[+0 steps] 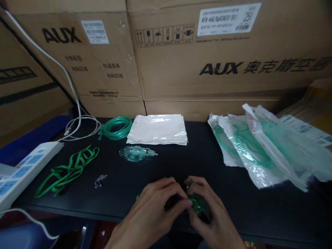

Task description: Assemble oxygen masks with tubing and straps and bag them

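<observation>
My left hand (155,207) and my right hand (210,214) meet near the front edge of the black table (259,207). Both are closed around a clear green-tinted mask (199,204), with fingertips pinching it from either side. Most of the mask is hidden by my fingers. A second clear mask (136,153) lies further back on the table. A coil of green tubing (116,128) rests behind it to the left. Green elastic straps (68,169) lie in a loose heap at the left. A small clear clip (100,180) sits next to them.
A stack of empty white plastic bags (158,129) lies at the back middle. Several sealed bags with green tubing (259,148) are piled at the right. A white power strip (23,169) and white cable (77,121) are at the left. Cardboard boxes (181,58) form a wall behind.
</observation>
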Action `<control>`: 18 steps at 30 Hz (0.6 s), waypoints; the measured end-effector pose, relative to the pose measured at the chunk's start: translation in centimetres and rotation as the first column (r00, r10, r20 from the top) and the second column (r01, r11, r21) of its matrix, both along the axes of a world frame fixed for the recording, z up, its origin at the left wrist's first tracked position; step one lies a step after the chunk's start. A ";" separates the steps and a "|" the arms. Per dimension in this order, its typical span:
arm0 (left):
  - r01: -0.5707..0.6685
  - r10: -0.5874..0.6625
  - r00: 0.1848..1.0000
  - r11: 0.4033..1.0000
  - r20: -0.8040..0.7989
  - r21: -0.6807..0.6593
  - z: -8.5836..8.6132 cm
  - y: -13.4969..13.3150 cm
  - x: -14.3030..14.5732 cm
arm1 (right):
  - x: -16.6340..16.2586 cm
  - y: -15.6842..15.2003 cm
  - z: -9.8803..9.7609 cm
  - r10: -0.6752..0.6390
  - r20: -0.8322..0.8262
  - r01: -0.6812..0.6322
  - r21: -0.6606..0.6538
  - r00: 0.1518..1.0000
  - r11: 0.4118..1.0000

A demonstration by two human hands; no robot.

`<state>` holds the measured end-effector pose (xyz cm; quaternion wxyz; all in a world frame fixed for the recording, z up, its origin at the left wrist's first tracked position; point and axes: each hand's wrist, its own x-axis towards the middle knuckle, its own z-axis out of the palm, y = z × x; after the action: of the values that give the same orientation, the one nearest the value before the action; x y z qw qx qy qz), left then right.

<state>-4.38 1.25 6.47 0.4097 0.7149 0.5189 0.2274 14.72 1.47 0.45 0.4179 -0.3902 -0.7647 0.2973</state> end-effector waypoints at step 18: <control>-0.200 0.159 0.968 0.956 -0.195 -0.215 0.7 -4.4 -6.5 | 0.5 -0.5 -0.6 -0.233 -0.120 0.232 -0.021 0.965 0.972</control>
<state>-10.84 -3.10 7.16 0.4212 0.6288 0.6390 0.1374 15.18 0.97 -0.12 0.4946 -0.4597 -0.6856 0.2719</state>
